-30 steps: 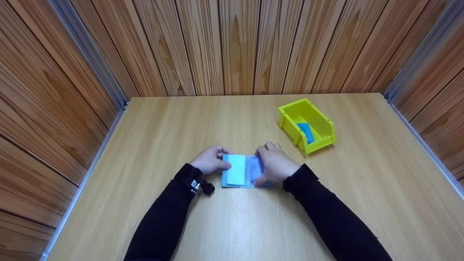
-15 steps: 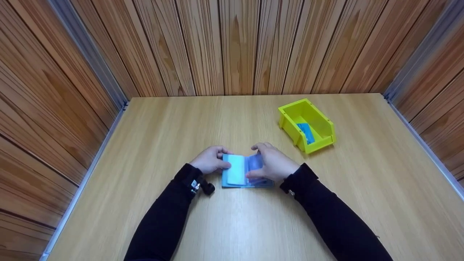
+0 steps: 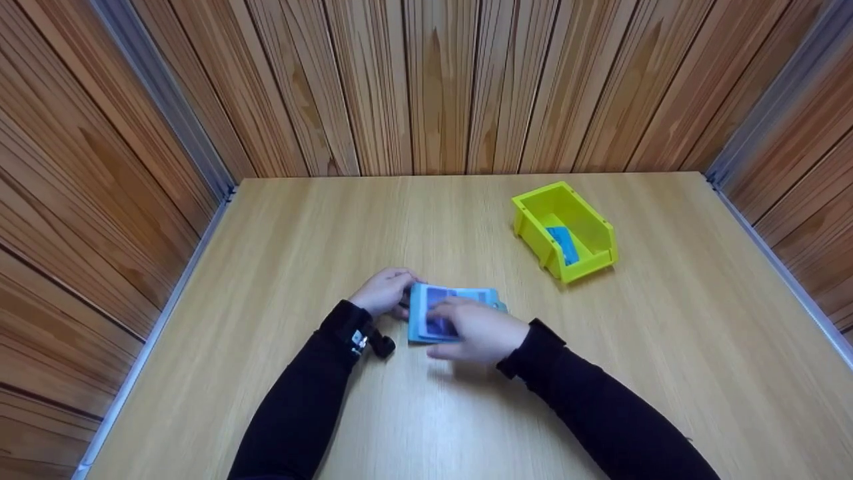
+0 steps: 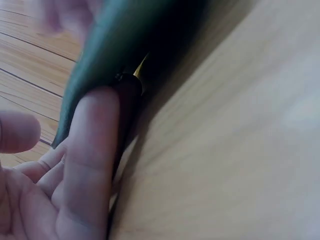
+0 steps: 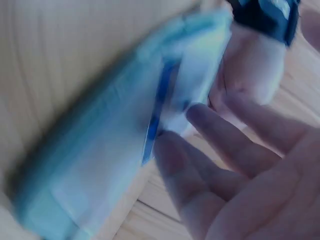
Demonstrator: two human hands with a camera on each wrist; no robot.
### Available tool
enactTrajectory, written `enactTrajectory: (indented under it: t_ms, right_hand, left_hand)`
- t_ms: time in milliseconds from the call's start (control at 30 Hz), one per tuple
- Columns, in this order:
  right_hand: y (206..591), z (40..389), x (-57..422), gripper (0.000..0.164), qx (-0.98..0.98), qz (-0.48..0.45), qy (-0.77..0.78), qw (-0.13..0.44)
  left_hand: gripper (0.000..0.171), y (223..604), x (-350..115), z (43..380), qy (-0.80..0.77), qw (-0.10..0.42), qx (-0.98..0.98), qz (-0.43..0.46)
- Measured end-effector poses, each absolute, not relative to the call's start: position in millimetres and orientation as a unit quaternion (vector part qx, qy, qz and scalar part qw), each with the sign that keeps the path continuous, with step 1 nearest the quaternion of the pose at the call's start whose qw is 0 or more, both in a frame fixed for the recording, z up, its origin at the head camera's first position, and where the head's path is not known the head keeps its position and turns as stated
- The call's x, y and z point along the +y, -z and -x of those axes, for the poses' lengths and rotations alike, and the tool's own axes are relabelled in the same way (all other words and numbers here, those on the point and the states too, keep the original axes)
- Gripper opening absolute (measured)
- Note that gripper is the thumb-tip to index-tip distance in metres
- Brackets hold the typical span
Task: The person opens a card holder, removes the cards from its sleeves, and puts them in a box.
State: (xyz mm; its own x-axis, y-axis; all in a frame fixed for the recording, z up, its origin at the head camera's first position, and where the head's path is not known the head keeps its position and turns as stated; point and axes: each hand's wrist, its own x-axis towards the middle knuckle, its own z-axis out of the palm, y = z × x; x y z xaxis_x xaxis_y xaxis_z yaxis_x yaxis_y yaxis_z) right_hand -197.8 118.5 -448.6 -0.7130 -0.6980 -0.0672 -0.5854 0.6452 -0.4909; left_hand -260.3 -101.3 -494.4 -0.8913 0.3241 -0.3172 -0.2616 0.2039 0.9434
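Observation:
A small light-blue card holder with clear sleeves lies opened out on the table. My left hand holds its left edge. In the left wrist view, one finger presses against the underside of the dark-looking cover, and another digit stands apart from it. My right hand spreads over the sleeves, fingers extended leftward, hiding part of the holder. Up close in the right wrist view, the right fingertips are at a sleeve with a dark-blue strip; blur hides whether they touch.
A yellow bin stands behind and right of the holder, with a blue item inside. Wood-panelled walls enclose the back and sides of the wooden table.
My right hand has swept left across the holder. A purple-blue sleeve now lies on the left side, where a pale one showed. My left thumb has come off the page.

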Motion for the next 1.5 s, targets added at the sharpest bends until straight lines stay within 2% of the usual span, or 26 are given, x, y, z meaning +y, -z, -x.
enactTrajectory:
  t_ms: [133,633,833,1000,1200,1500]
  right_hand:
    - [455.0,192.5,114.4,0.054,0.904,0.373,0.177,0.115]
    - [448.2,198.6,120.5,0.056,0.892,0.383,0.216,0.109]
    - [435.3,216.3,136.7,0.064,0.875,0.304,0.358,0.121]
    - [436.8,228.9,146.1,0.067,0.862,0.219,0.428,0.158]
    - [447.4,236.1,148.0,0.074,0.863,0.16,0.431,0.208]
    - [457.9,240.4,145.8,0.066,0.879,0.14,0.404,0.211]
  left_hand:
    - [0.029,493.1,-102.3,260.1,-0.609,0.233,0.758,-0.037]
    - [0.038,495.8,-105.5,260.1,-0.574,0.238,0.781,-0.064]
    - [0.038,496.1,-105.8,260.7,-0.577,0.243,0.778,-0.059]
    - [0.036,495.5,-105.5,260.1,-0.573,0.242,0.781,-0.058]
    - [0.036,495.2,-105.3,260.1,-0.575,0.243,0.779,-0.059]
    - [0.037,493.3,-105.2,262.1,-0.574,0.249,0.778,-0.058]
